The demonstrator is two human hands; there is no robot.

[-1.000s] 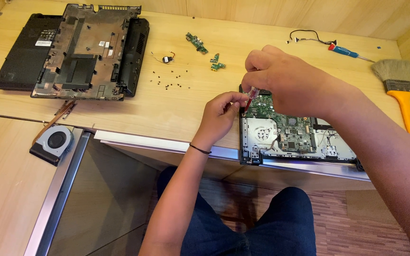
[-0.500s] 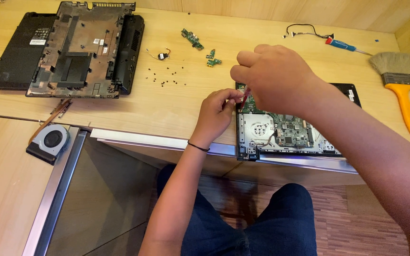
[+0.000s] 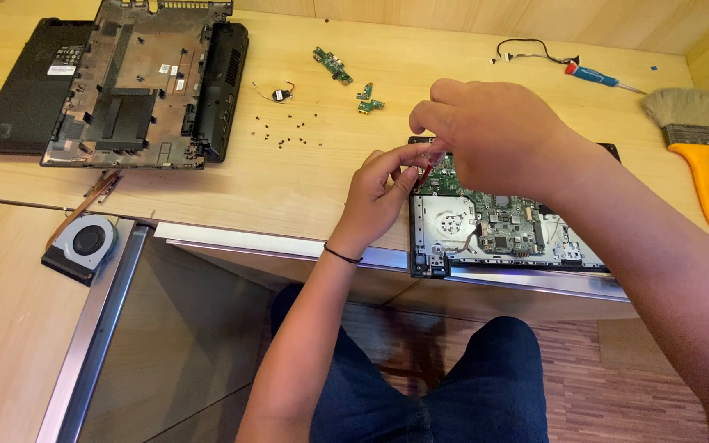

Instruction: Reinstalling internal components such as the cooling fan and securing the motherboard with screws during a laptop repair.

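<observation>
- Pale wooden tabletop (image 3: 305, 176) runs across the view, with a metal-edged gap below it where my legs in dark blue trousers show.
- My left hand (image 3: 379, 197) sits at the left edge of an opened laptop chassis with a green circuit board and silver metal plate (image 3: 498, 230); thumb and fingers pinched narrow around a small red-tipped part (image 3: 425, 172).
- My right hand (image 3: 490, 135) hovers just above the same spot, fingers curled in and pinching down at that part; exactly what it grips is too small to tell.
- Chassis lies at the near edge of the tabletop, partly under my right forearm.
- Far left: a black and brown plastic laptop bottom shell (image 3: 137, 86), stripped, lying on a black flat panel (image 3: 30, 90).
- Near left, on a lower surface: a round black cooling fan with copper pipe (image 3: 84, 242).
- Middle of the tabletop: scattered small dark screws (image 3: 289, 131), a coin battery on red and black leads (image 3: 279, 93), two small green circuit boards (image 3: 350, 78).
- Far right: a blue-handled screwdriver (image 3: 596, 78), a thin black cable (image 3: 527, 51), a paintbrush with an orange handle (image 3: 695, 148).
</observation>
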